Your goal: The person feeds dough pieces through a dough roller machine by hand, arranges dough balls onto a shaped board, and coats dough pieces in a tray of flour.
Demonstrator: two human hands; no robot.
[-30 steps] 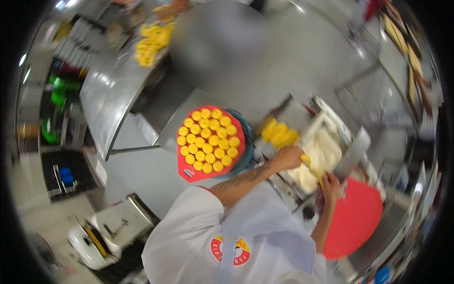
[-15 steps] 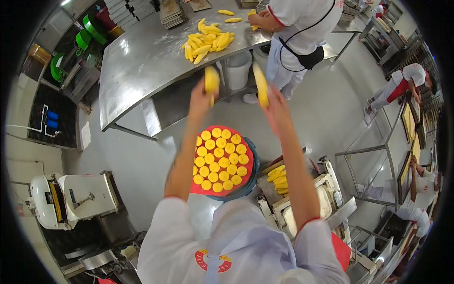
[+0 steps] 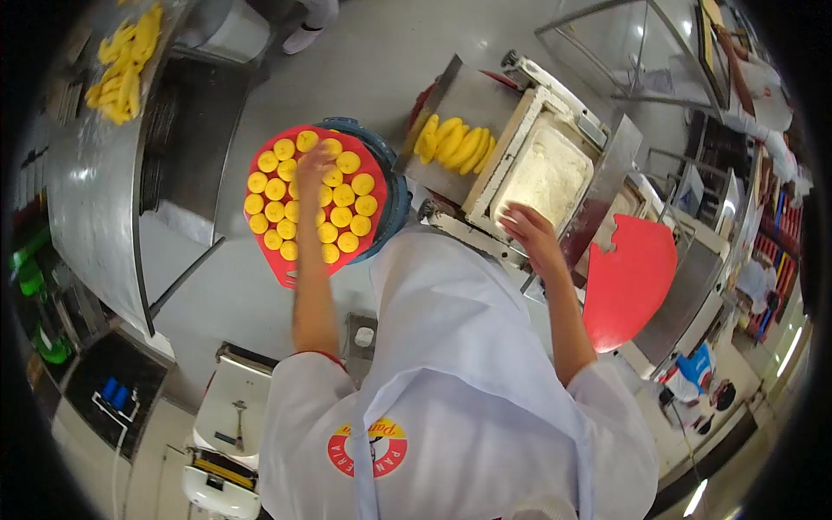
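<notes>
My left hand (image 3: 314, 166) is over the red board (image 3: 286, 269), at the round yellow dough pieces (image 3: 362, 184) near its upper middle; its fingers are blurred. Under the board is a blue round container (image 3: 398, 204). My right hand (image 3: 529, 232) hovers at the lower edge of a tray of white flour or dough (image 3: 548, 169), fingers apart, with nothing in it. Several long yellow dough pieces (image 3: 459, 145) lie side by side on the machine's metal plate (image 3: 485, 97), left of that tray.
A steel table (image 3: 95, 191) at the left holds a pile of yellow dough strips (image 3: 126, 65). A second red board (image 3: 631, 282) is at the right. A white machine (image 3: 221, 490) stands lower left. Other people (image 3: 763, 91) are at the far right.
The yellow pieces no longer show in my hands. My left hand has come down to the red board and my right hand to the flour tray. The view has turned toward the machine.
</notes>
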